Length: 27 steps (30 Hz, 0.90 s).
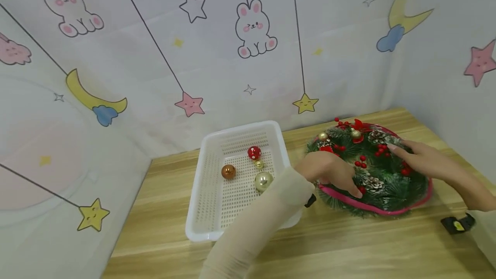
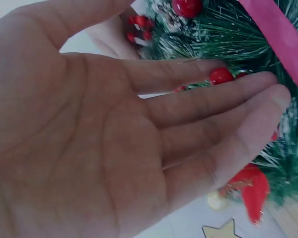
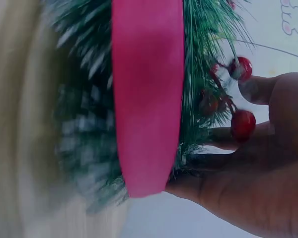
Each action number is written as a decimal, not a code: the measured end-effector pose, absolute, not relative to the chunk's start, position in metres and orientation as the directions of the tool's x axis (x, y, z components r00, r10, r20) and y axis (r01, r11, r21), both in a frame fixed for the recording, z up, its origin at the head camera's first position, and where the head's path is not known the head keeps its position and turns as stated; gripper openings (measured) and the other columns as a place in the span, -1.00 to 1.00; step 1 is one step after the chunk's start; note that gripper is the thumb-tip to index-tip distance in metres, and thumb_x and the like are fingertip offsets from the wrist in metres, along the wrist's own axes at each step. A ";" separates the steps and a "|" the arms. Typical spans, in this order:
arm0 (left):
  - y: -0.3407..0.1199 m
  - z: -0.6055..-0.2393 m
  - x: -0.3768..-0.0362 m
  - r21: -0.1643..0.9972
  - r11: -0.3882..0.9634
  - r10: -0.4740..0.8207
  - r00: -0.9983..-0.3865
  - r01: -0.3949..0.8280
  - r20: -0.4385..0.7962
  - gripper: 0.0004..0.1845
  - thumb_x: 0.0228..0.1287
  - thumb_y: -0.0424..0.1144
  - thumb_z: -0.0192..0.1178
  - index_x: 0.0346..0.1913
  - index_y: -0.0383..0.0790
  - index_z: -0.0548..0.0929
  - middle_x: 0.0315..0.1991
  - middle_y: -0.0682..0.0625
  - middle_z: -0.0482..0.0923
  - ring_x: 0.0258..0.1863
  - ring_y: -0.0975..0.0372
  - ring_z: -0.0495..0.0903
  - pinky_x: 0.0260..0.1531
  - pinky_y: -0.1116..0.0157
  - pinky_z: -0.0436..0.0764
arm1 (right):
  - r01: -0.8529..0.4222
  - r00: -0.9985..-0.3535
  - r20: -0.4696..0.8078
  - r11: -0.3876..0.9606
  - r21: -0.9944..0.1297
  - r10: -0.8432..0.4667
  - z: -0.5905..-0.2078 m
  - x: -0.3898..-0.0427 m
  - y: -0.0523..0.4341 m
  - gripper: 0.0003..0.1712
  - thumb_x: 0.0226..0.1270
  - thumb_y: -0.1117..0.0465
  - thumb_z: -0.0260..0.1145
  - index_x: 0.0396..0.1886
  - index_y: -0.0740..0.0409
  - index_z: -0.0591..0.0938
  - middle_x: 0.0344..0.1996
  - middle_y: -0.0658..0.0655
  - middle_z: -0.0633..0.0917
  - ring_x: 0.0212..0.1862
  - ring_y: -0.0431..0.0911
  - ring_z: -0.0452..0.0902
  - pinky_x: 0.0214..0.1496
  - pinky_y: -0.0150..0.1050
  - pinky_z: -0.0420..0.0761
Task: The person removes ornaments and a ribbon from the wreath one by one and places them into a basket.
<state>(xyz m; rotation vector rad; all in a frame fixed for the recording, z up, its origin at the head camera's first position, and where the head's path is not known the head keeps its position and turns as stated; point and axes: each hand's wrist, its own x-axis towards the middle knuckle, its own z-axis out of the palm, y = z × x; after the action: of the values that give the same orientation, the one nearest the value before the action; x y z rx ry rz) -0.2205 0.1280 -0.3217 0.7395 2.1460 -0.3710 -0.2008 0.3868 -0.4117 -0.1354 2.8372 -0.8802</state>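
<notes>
- Green wreath (image 1: 372,171) with red berries and a pink ribbon (image 3: 148,94), flat on the wooden table (image 1: 348,249), just right of the white basket (image 1: 209,201).
- Left hand (image 1: 329,173) flat on the wreath's near-left side, fingers straight.
- Right hand (image 1: 422,160) on the wreath's far-right side, fingers long and loose.
- Hands apart, one on each side.
- In the basket: red ball (image 1: 254,152), brown ball (image 1: 228,172), gold ball (image 1: 263,181).
</notes>
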 end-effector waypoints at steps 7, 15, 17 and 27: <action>0.128 -0.317 -0.214 0.054 0.757 0.439 -0.445 0.652 -0.780 -0.34 0.57 0.34 -0.03 0.61 0.32 0.22 0.49 0.44 0.26 -0.21 0.48 0.51 -0.07 0.47 0.57 | -0.074 -0.984 -0.098 0.838 -0.541 -0.150 -0.409 -0.214 0.381 -0.03 0.76 -0.18 -0.15 0.56 0.69 -0.01 0.43 0.85 0.10 0.38 0.77 0.07 0.28 0.63 0.28; 0.080 -0.292 -0.258 0.358 0.687 0.694 -0.426 0.632 -0.580 -0.53 0.68 0.14 -0.06 0.24 -0.17 0.52 -0.17 0.12 0.48 -0.37 0.36 0.42 -0.13 0.44 0.47 | -0.168 -0.984 0.019 0.871 -0.461 -0.180 -0.389 -0.193 0.361 -0.06 0.72 -0.08 0.06 0.50 0.75 0.09 0.40 0.86 0.18 0.38 0.74 0.11 0.30 0.62 0.28; 0.070 -0.289 -0.271 0.388 0.667 0.734 -0.471 0.636 -0.489 -0.51 0.69 0.12 -0.06 0.31 -0.16 0.55 -0.03 0.07 0.56 -0.18 0.34 0.52 -0.02 0.41 0.52 | -0.161 -0.985 0.016 0.885 -0.436 -0.171 -0.385 -0.185 0.355 0.00 0.70 -0.14 0.07 0.54 0.72 0.04 0.43 0.85 0.13 0.40 0.73 0.07 0.32 0.63 0.24; 0.051 -0.306 -0.312 0.524 0.662 0.716 -0.659 0.536 -0.231 -0.50 0.69 0.01 -0.02 0.46 -0.20 0.53 0.31 -0.08 0.62 0.21 0.14 0.63 0.30 0.19 0.59 | -0.183 -0.981 0.019 0.889 -0.420 -0.193 -0.400 -0.153 0.332 0.16 0.62 -0.24 0.17 0.57 0.70 -0.04 0.53 0.80 -0.11 0.52 0.72 -0.18 0.44 0.64 0.03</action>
<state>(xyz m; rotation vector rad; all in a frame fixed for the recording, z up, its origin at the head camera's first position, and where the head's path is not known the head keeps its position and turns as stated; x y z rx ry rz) -0.3120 0.0510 -0.3064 0.9807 2.4586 0.5830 -0.1532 0.3319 -0.4004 -0.3022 3.0298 -0.6705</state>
